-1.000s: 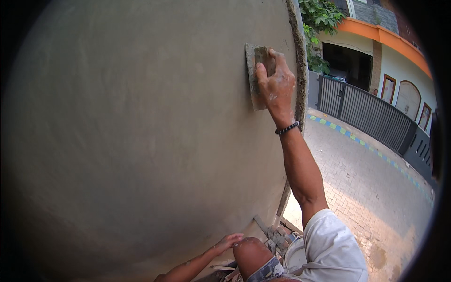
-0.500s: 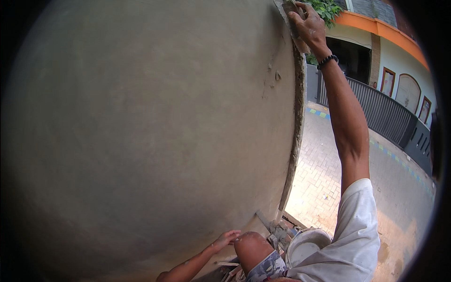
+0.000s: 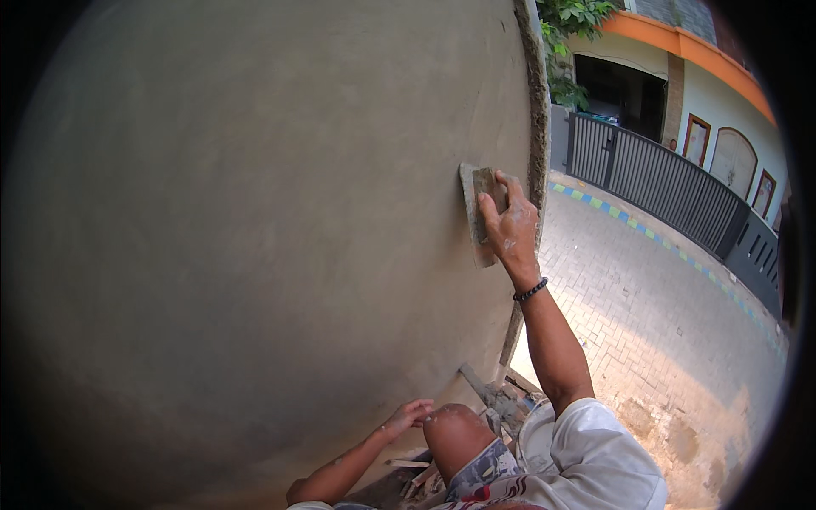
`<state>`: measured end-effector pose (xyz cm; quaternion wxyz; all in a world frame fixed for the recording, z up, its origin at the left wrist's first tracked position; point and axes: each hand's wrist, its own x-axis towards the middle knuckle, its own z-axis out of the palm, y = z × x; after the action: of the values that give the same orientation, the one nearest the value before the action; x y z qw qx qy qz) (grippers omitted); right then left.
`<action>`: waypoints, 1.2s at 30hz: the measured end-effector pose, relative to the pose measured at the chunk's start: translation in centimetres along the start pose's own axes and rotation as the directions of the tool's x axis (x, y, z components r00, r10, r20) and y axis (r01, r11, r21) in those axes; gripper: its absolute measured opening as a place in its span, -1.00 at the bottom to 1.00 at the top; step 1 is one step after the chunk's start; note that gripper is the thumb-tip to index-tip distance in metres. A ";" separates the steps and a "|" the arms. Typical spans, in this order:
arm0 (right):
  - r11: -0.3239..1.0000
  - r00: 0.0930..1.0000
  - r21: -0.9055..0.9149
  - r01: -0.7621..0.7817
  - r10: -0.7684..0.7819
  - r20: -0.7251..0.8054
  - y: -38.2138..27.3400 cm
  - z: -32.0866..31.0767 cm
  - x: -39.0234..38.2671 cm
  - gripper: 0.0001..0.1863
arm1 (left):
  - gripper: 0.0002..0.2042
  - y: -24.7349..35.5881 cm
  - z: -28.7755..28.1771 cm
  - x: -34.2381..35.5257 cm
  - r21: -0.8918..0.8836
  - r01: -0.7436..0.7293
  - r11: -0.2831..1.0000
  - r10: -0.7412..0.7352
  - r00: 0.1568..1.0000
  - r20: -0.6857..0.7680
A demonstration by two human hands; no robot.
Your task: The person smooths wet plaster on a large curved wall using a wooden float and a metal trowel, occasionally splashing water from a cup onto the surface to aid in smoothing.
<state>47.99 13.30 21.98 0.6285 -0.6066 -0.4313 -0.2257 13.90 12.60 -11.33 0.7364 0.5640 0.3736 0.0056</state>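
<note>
My right hand point(image 3: 513, 225) grips a flat, plaster-coated trowel point(image 3: 470, 212) held on the grey plastered wall point(image 3: 255, 212), close to its rough vertical edge point(image 3: 538, 119). A dark bead bracelet circles that wrist. Low in the picture, my left hand point(image 3: 410, 415) has loosely extended fingers and holds nothing, beside my bent bare knee point(image 3: 455, 433); whether the fingertips touch the knee is unclear.
Below the wall, a plaster-smeared bar point(image 3: 476, 382), scrap wood point(image 3: 412, 480) and a white bucket point(image 3: 535, 433) sit by my leg. To the right lie a paved lane point(image 3: 646, 323), a grey metal gate point(image 3: 646, 170), leafy branches point(image 3: 565, 59) and a house with orange trim point(image 3: 680, 42).
My right hand with the trowel rose to the top of the wall's edge half a second ago and is now lower, around mid-height. My left hand is slightly higher in the picture.
</note>
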 end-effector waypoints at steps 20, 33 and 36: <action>0.876 0.879 0.079 0.475 -0.470 -0.082 -9.7 4.9 2.3 -0.40 | -0.50 0.4 -0.5 0.0 -0.023 -0.040 0.999 0.041 0.998 0.044; 0.869 0.847 -0.064 0.491 -0.493 -0.199 -12.1 1.1 18.8 -0.50 | -0.48 -0.5 -3.3 -1.6 0.027 -0.064 0.998 0.064 0.998 0.012; 0.888 0.884 0.037 0.458 -0.451 -0.122 -8.8 2.8 8.4 -0.52 | -0.49 -0.5 -3.4 -2.2 0.028 -0.040 0.999 0.041 0.999 -0.007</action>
<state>44.60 16.60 33.54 0.6003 -0.4548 -0.5330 -0.3856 10.21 14.25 -10.79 0.7268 0.5816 0.3650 0.0175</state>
